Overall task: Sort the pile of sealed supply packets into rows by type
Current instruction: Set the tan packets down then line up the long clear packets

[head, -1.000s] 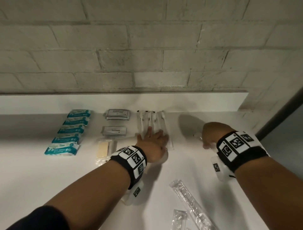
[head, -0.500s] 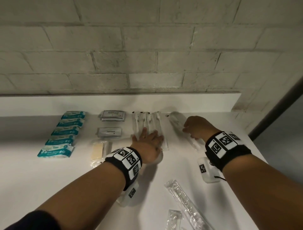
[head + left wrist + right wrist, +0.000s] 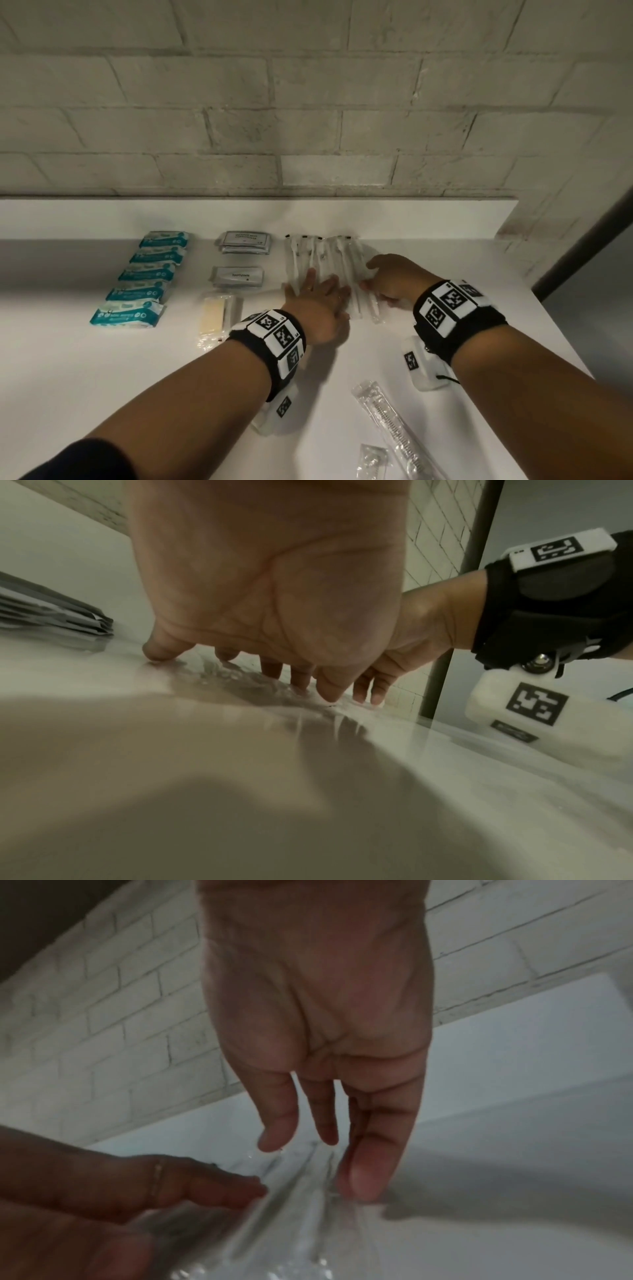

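Observation:
A row of clear toothbrush packets (image 3: 318, 257) lies at the back of the white counter (image 3: 102, 377). My left hand (image 3: 318, 298) lies flat on their near ends, fingers spread and straight; in the left wrist view the fingertips (image 3: 270, 669) press the crinkled plastic (image 3: 240, 680). My right hand (image 3: 387, 281) is at the row's right end, its straight fingers touching one more clear packet (image 3: 375, 310) that lies beside the others. The right wrist view shows this packet (image 3: 294, 1204) under the fingertips (image 3: 366, 1177), with the left hand (image 3: 171, 1183) next to it.
Several teal wipe packs (image 3: 144, 274) form a column at the left. Grey sachets (image 3: 245, 243) and a yellowish packet (image 3: 215, 315) lie in the column beside it. A long clear packet (image 3: 394, 425) and a small one (image 3: 371, 462) lie near the front. The counter's edge (image 3: 548, 325) runs on the right.
My right hand has carried a clear packet leftward from the right part of the counter and laid it against the toothbrush row. My left hand has stayed flat on the row.

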